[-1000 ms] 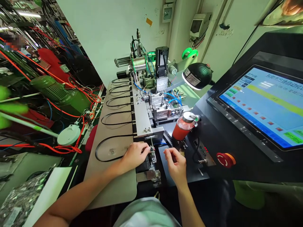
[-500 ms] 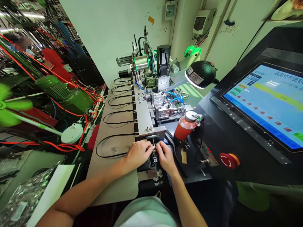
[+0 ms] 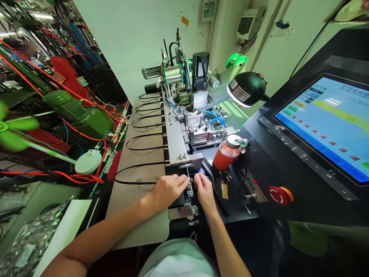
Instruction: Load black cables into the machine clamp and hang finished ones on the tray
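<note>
My left hand [image 3: 170, 189] is closed at the near end of the machine's conveyor strip, fingers pinched together. A looped black cable [image 3: 135, 165] runs from the strip round to the left and back under this hand, whose fingers hide its end. Just to the right, my right hand [image 3: 204, 189] is curled with thumb and fingers together beside the small metal fixture [image 3: 189, 192]. Whatever its fingertips hold is too small or hidden to name. A small gap separates the two hands. Beyond them lies the flat metal guide plate [image 3: 177, 144].
Several more cable loops [image 3: 145, 141] lie along the beige table [image 3: 144, 227]. At the right stand a red bottle [image 3: 223, 156], a black lamp [image 3: 247, 88], an emergency stop button [image 3: 281, 195] and a touchscreen [image 3: 325, 123]. A brush [image 3: 207, 166] lies near my right hand.
My right hand has drawn slightly away to the right, opening a gap between the hands. The left hand stays close to the fixture, and the nearest cable loop has shifted a little.
</note>
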The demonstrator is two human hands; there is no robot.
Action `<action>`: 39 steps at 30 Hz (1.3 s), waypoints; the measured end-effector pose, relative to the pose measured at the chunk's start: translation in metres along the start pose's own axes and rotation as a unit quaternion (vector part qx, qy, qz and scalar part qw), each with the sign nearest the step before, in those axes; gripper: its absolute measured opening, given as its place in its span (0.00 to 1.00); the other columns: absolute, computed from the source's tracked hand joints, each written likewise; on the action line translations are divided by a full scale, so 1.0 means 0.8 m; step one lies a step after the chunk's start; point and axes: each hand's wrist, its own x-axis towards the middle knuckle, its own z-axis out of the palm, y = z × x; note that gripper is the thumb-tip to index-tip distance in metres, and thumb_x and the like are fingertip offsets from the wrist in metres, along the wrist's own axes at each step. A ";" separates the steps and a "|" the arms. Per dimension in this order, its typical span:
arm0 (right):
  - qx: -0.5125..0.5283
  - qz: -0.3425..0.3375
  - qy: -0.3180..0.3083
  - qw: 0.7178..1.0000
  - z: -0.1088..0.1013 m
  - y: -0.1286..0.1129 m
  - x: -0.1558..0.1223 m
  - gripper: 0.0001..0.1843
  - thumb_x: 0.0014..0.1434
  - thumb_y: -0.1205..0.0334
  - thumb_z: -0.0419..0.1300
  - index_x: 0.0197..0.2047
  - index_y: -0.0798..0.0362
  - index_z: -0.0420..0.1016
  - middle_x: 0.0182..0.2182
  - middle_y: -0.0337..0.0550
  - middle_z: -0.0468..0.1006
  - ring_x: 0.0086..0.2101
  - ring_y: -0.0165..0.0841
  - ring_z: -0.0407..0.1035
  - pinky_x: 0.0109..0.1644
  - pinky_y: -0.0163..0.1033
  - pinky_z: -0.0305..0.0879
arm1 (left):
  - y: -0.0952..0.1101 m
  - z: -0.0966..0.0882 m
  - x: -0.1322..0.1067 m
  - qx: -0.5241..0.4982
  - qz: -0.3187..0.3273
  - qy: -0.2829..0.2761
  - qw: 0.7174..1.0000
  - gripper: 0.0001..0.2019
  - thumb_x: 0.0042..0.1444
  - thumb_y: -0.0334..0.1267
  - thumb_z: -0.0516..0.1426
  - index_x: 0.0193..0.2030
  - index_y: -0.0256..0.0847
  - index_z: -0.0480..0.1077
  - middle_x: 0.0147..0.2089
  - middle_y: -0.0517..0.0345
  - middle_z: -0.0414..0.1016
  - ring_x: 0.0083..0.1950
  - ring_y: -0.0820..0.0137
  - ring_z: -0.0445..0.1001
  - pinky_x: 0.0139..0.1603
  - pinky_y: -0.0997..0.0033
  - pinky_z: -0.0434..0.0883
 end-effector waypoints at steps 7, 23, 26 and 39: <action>-0.154 -0.161 -0.002 0.975 -0.016 -0.025 -0.010 0.13 0.67 0.63 0.49 0.42 0.52 0.75 0.38 0.47 0.76 0.40 0.37 0.68 0.45 0.43 0.65 | -0.008 -0.008 -0.008 -0.047 -0.140 -0.048 0.988 0.08 0.65 0.36 0.51 0.37 0.40 0.71 0.37 0.58 0.73 0.38 0.70 0.73 0.36 0.73 0.67; -0.150 -0.186 0.022 0.971 -0.023 -0.038 -0.020 0.11 0.65 0.69 0.52 0.39 0.53 0.76 0.34 0.45 0.76 0.36 0.34 0.70 0.39 0.39 0.68 | -0.006 -0.014 -0.002 -0.045 -0.142 -0.079 0.986 0.09 0.65 0.35 0.51 0.36 0.40 0.70 0.37 0.59 0.72 0.38 0.69 0.73 0.35 0.72 0.67; -0.152 -0.195 0.020 0.969 -0.023 -0.037 -0.021 0.11 0.65 0.70 0.52 0.39 0.53 0.76 0.33 0.45 0.76 0.35 0.34 0.70 0.39 0.39 0.68 | -0.006 -0.014 -0.002 -0.045 -0.144 -0.077 0.986 0.09 0.65 0.35 0.51 0.36 0.40 0.70 0.37 0.59 0.72 0.38 0.69 0.73 0.35 0.72 0.67; -0.163 -0.160 0.151 0.962 -0.043 -0.044 -0.029 0.09 0.65 0.63 0.54 0.36 0.54 0.74 0.33 0.44 0.76 0.35 0.35 0.71 0.42 0.40 0.66 | -0.006 -0.020 -0.006 -0.044 -0.146 -0.098 0.983 0.07 0.63 0.36 0.53 0.36 0.40 0.71 0.38 0.58 0.74 0.38 0.69 0.74 0.34 0.73 0.66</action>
